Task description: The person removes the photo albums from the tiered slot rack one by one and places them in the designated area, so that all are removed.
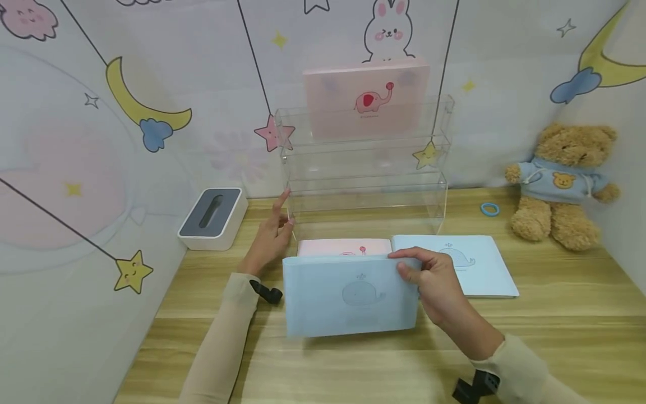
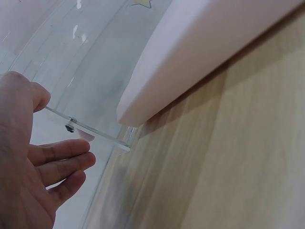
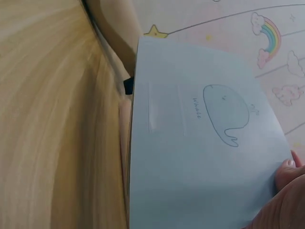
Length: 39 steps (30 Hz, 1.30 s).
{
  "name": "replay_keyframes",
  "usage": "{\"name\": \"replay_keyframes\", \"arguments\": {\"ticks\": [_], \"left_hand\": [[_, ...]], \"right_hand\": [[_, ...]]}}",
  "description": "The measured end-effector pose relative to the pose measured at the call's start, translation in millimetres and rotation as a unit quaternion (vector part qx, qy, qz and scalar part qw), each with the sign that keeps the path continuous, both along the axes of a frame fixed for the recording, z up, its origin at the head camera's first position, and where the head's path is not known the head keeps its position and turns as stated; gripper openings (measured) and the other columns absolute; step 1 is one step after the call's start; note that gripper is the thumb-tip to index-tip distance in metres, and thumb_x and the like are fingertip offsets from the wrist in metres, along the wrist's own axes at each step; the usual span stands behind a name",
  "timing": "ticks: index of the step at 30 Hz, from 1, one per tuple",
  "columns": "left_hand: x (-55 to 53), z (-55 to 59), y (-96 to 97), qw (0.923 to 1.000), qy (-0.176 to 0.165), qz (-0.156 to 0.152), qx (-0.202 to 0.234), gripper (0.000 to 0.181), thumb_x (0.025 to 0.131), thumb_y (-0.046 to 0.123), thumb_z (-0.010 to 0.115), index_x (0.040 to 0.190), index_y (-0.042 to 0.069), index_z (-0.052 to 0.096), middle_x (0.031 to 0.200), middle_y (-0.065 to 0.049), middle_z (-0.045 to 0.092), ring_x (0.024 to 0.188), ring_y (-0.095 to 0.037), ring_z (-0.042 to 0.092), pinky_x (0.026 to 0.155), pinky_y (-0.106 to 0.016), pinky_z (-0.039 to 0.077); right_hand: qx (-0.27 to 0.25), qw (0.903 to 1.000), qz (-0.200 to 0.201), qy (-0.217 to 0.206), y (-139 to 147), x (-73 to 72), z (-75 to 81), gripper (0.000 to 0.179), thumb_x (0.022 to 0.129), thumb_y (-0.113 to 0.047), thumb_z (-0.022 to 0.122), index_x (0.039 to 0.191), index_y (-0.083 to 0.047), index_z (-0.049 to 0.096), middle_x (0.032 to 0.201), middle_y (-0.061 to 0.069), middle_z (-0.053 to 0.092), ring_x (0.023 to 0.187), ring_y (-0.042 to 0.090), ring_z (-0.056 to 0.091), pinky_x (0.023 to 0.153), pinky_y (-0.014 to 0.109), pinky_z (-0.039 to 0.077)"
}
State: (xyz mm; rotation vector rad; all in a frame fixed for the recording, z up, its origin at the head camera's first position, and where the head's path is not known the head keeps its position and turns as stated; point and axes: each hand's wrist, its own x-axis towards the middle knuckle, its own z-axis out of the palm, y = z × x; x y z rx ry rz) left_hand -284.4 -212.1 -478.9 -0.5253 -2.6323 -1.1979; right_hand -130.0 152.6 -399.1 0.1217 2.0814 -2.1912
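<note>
- In the foreground, a person in beige sleeves (image 1: 222,331) works over a wood-grain table (image 1: 363,376), a dark device strapped at each wrist.
- The right hand (image 1: 441,289) pinches a pale blue booklet (image 1: 348,311) at its upper right corner, thumb on the front.
- The gripped blue booklet stands on edge above the table in front of a clear rack (image 1: 365,199); its face carries a whale drawing and, in the right wrist view, the word "Whale". Whether its lower edge meets the wood cannot be told.
- Just behind it, a pink booklet (image 1: 323,247) with a red elephant shows only its far part.
- Beside that, to the right, a second blue booklet (image 1: 484,278) lies flat, whale side up.
- The left hand (image 1: 270,238) is at the rack's lower left side, index finger extended, other fingers loosely bent, gripping nothing.
- Left of the rack sits a white box (image 1: 214,224) with a grey slotted top; to the right, a blue ring (image 1: 489,209) and a teddy bear (image 1: 565,185) in a blue top.
- Farthest back, a pink elephant piece (image 1: 368,120) stands in the rack's top tier before a cartoon-printed wall (image 1: 333,39).
</note>
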Motion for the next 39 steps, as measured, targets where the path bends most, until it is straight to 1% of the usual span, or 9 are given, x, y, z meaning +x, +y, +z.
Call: {"name": "replay_keyframes", "arguments": {"ticks": [3,8,10,13,18,23,28,36,39], "left_hand": [[0.9,-0.2,1.0,1.0,-0.002,0.0,0.003,0.074,0.112,0.027,0.051,0.169,0.051,0.012,0.12,-0.02,0.077,0.121,-0.042,0.074,0.107,-0.064,0.055],[0.8,1.5,1.4,1.0,0.0,-0.001,0.001,0.075,0.111,0.025,0.052,0.17,0.049,0.012,0.118,-0.022,0.077,0.12,-0.043,0.074,0.107,-0.064,0.055],[-0.8,2.4,1.5,1.0,0.003,-0.004,0.002,0.074,0.112,0.024,0.051,0.17,0.047,0.012,0.116,-0.022,0.077,0.119,-0.043,0.074,0.108,-0.063,0.054],[-3.3,3.6,0.9,1.0,0.004,-0.008,0.002,0.074,0.112,0.024,0.05,0.171,0.045,0.011,0.115,-0.022,0.076,0.12,-0.044,0.073,0.109,-0.064,0.053],[-4.1,3.4,-1.3,1.0,0.005,-0.002,0.003,0.073,0.112,0.027,0.051,0.17,0.048,0.011,0.115,-0.022,0.076,0.119,-0.044,0.073,0.107,-0.065,0.054],[-2.3,1.2,-1.2,0.9999,0.009,-0.008,0.001,0.074,0.111,0.026,0.051,0.171,0.045,0.012,0.114,-0.022,0.076,0.113,-0.041,0.075,0.105,-0.064,0.055],[-0.4,0.5,0.0,1.0,0.005,-0.003,-0.006,0.074,0.112,0.027,0.051,0.17,0.047,0.012,0.118,-0.023,0.077,0.118,-0.042,0.074,0.106,-0.064,0.055],[-1.2,1.3,0.8,1.0,0.006,-0.003,0.0,0.074,0.112,0.026,0.052,0.17,0.048,0.012,0.115,-0.022,0.077,0.114,-0.041,0.074,0.106,-0.063,0.055],[-1.2,0.2,-1.9,1.0,0.004,0.0,-0.004,0.074,0.112,0.028,0.052,0.17,0.049,0.011,0.115,-0.021,0.077,0.115,-0.041,0.074,0.105,-0.063,0.055]], "right_hand": [[-0.004,0.9994,0.008,-0.034,-4.0,5.9,-6.3,0.034,0.1,0.005,0.066,0.099,-0.023,0.087,0.122,-0.009,0.066,0.126,0.013,0.051,0.097,0.022,0.049],[-0.002,0.9954,0.031,-0.091,-12.7,16.4,-19.6,0.023,0.1,0.003,0.067,0.112,-0.008,0.084,0.131,0.006,0.065,0.111,0.015,0.064,0.092,0.026,0.056],[-0.004,0.9938,0.037,-0.105,-14.4,18.9,-25.0,0.023,0.1,0.002,0.068,0.117,-0.004,0.082,0.133,0.008,0.066,0.108,0.015,0.066,0.09,0.026,0.057],[-0.004,0.9908,0.054,-0.124,-14.5,20.9,-31.4,0.025,0.102,-0.001,0.067,0.124,-0.002,0.079,0.126,0.008,0.074,0.102,0.018,0.072,0.089,0.03,0.059],[-0.002,0.9827,0.11,-0.148,-10.9,18.8,-38.1,0.03,0.105,-0.005,0.064,0.133,-0.002,0.074,0.115,0.007,0.081,0.098,0.018,0.077,0.091,0.033,0.062],[-0.002,0.9782,0.148,-0.146,-6.5,18.6,-43.3,0.032,0.105,-0.004,0.062,0.136,0.002,0.071,0.121,0.012,0.081,0.101,0.019,0.078,0.095,0.037,0.064],[0.011,0.9779,0.162,-0.131,-5.6,19.9,-48.5,0.035,0.105,-0.004,0.063,0.139,0.007,0.067,0.121,0.016,0.08,0.099,0.019,0.079,0.094,0.042,0.065],[0.117,0.9773,0.154,-0.087,-8.8,19.1,-53.6,0.031,0.102,-0.002,0.067,0.132,0.006,0.072,0.113,0.019,0.081,0.086,0.02,0.078,0.083,0.039,0.067],[0.13,0.977,0.155,-0.067,-11.9,18.6,-54.3,0.029,0.102,-0.001,0.067,0.129,0.006,0.073,0.113,0.02,0.081,0.086,0.021,0.078,0.081,0.042,0.067]]}}
